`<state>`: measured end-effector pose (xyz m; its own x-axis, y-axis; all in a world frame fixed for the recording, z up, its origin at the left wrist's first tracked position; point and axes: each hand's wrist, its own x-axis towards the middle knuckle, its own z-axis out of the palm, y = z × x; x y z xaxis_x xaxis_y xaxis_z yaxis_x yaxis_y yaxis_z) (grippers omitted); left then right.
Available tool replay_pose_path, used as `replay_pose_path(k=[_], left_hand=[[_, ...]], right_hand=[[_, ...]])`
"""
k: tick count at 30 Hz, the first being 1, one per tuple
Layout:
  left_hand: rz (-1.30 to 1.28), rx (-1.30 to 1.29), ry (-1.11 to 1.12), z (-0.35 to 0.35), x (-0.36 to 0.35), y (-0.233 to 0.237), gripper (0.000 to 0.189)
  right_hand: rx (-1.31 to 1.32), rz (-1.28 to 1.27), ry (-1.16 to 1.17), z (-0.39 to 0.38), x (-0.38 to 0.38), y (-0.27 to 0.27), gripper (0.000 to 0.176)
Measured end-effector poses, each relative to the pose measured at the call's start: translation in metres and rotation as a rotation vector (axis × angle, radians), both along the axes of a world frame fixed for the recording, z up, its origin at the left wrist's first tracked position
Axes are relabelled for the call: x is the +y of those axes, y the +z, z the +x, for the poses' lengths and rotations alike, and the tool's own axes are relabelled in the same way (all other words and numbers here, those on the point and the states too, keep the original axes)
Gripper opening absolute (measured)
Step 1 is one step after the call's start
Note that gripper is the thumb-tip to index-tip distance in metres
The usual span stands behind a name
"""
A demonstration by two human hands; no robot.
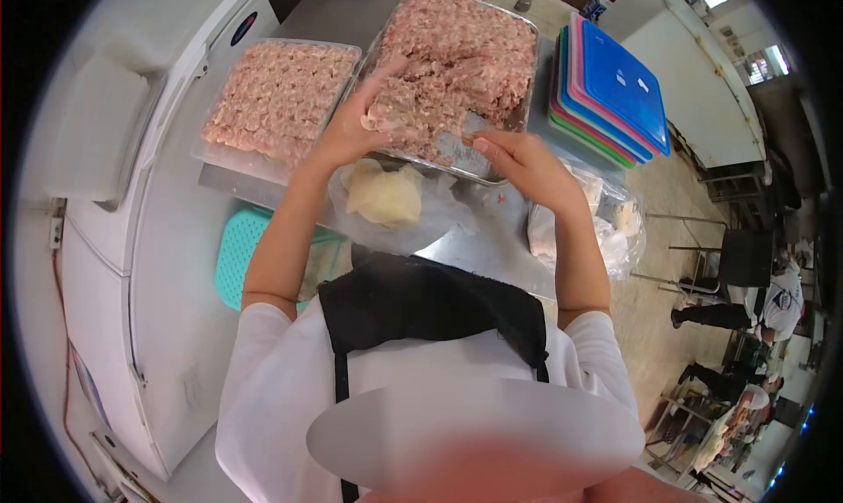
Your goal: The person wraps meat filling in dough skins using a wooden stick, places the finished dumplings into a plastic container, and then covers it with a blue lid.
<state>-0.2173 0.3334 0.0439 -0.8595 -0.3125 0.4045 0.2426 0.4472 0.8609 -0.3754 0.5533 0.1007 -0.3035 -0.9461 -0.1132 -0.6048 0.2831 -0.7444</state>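
My left hand point(353, 127) curves over the near left edge of a large metal tray point(509, 167) of ground meat filling point(457, 46). A small pale dumpling wrapper point(370, 121) appears to sit in its fingers, partly hidden against the meat. Over the tray's near right corner, my right hand point(520, 159) is closed, pinching a small thin tool point(469, 139) like a spatula; its far end is hard to make out. To the left stands a clear container point(204, 154) filled with rows of filled dumplings point(281, 90). A stack of pale yellow wrappers point(385, 193) lies on plastic just below the tray.
Coloured lids point(619, 86) are stacked right of the tray. A clear plastic bag point(625, 235) with pale contents lies by my right forearm. A teal basket point(239, 253) is below the table's left side. A white freezer point(176, 231) stands left; several people work far right.
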Motion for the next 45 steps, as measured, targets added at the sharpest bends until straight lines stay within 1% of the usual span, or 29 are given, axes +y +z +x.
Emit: replay_pose_path(k=[1, 3, 4, 6, 7, 8, 9, 10, 13, 16, 19, 20, 21, 22, 23, 24, 26, 28, 29, 31, 32, 34, 35, 37, 38, 40, 42, 43, 45], left_hand=[[-0.113, -0.011, -0.046, -0.001, -0.006, -0.001, 0.063], [-0.048, -0.176, -0.180, 0.000, -0.012, -0.001, 0.053], [-0.012, -0.259, -0.245, 0.001, -0.012, 0.000, 0.048], [-0.184, -0.210, -0.234, 0.002, -0.009, -0.002, 0.040], [-0.270, -0.185, -0.229, 0.003, -0.008, -0.002, 0.037], [-0.168, -0.253, -0.164, 0.003, -0.007, -0.007, 0.036], [-0.067, -0.321, -0.099, 0.004, -0.007, -0.016, 0.036], [0.033, -0.385, -0.031, 0.004, -0.007, -0.024, 0.036], [0.171, -0.455, 0.013, 0.001, -0.018, -0.032, 0.042], [0.016, -0.464, 0.174, 0.004, -0.005, -0.027, 0.053], [0.121, -0.554, 0.086, 0.016, -0.012, -0.030, 0.060], [0.073, -0.488, 0.072, 0.020, -0.012, -0.025, 0.062], [0.030, -0.421, 0.058, 0.026, -0.005, -0.008, 0.064], [-0.006, -0.358, 0.037, 0.029, 0.001, 0.000, 0.065], [-0.108, -0.256, -0.004, 0.026, 0.001, 0.002, 0.064], [-0.211, -0.153, -0.041, 0.023, 0.000, 0.003, 0.062], [-0.240, -0.134, -0.119, 0.025, 0.000, 0.010, 0.057], [-0.090, -0.297, -0.212, 0.030, 0.006, 0.021, 0.053], [-0.022, -0.357, -0.155, 0.032, 0.008, 0.025, 0.051], [0.111, -0.468, -0.024, 0.039, 0.004, 0.032, 0.046], [0.166, -0.428, -0.028, 0.043, -0.003, 0.025, 0.046], [0.273, -0.356, -0.048, 0.048, -0.018, 0.013, 0.045], [0.270, -0.410, -0.027, 0.053, -0.025, 0.010, 0.044], [0.264, -0.508, 0.030, 0.068, -0.035, 0.021, 0.041], [0.224, -0.433, 0.010, 0.078, -0.041, 0.022, 0.041], [0.147, -0.290, -0.033, 0.101, -0.052, 0.025, 0.041], [-0.046, -0.373, 0.027, 0.123, -0.059, 0.037, 0.042], [-0.145, -0.412, 0.053, 0.132, -0.063, 0.042, 0.043], [-0.144, -0.331, -0.070, 0.143, -0.081, 0.026, 0.045]], right_hand=[[0.051, -0.081, 0.025, 0.000, 0.000, -0.006, 0.033], [0.148, -0.241, 0.075, 0.005, 0.000, -0.025, 0.033], [0.091, -0.183, 0.093, 0.005, -0.001, -0.029, 0.032], [-0.020, -0.066, 0.126, 0.003, -0.004, -0.034, 0.031], [0.053, -0.114, 0.154, -0.010, -0.007, -0.044, 0.031], [0.124, -0.162, 0.181, -0.030, -0.011, -0.061, 0.030], [0.194, -0.211, 0.207, -0.034, -0.014, -0.060, 0.030], [0.376, -0.272, 0.158, -0.037, -0.013, -0.058, 0.028], [0.455, -0.399, -0.051, -0.003, -0.009, -0.053, 0.026], [0.451, -0.372, 0.061, -0.041, -0.025, -0.135, 0.026], [0.650, 0.062, -0.016, -0.058, -0.004, -0.118, 0.027], [0.577, 0.043, -0.075, -0.054, 0.007, -0.108, 0.029], [0.438, -0.053, -0.112, -0.047, 0.013, -0.093, 0.029], [0.294, -0.141, -0.154, -0.038, 0.022, -0.081, 0.030], [0.159, -0.237, -0.190, -0.031, 0.026, -0.069, 0.030], [0.088, -0.225, -0.136, -0.022, 0.028, -0.059, 0.030], [-0.059, -0.205, -0.025, 0.000, 0.024, -0.047, 0.030], [0.175, -0.319, 0.022, 0.018, 0.012, -0.044, 0.028], [0.292, -0.371, 0.046, 0.027, 0.007, -0.042, 0.027], [0.520, -0.314, -0.111, 0.055, 0.001, -0.017, 0.025], [0.626, -0.283, -0.193, 0.068, -0.002, -0.011, 0.025], [0.652, -0.263, -0.165, 0.078, -0.015, -0.018, 0.023], [0.667, -0.253, -0.153, 0.082, -0.021, -0.019, 0.022], [0.579, -0.295, -0.178, 0.087, -0.027, -0.006, 0.023], [0.534, -0.316, -0.186, 0.088, -0.030, 0.002, 0.023], [0.399, -0.357, -0.120, 0.092, -0.035, 0.009, 0.025], [0.287, -0.350, -0.042, 0.110, -0.045, 0.017, 0.029], [0.250, -0.331, -0.005, 0.123, -0.054, 0.008, 0.029], [0.181, -0.293, 0.074, 0.145, -0.076, -0.018, 0.030]])
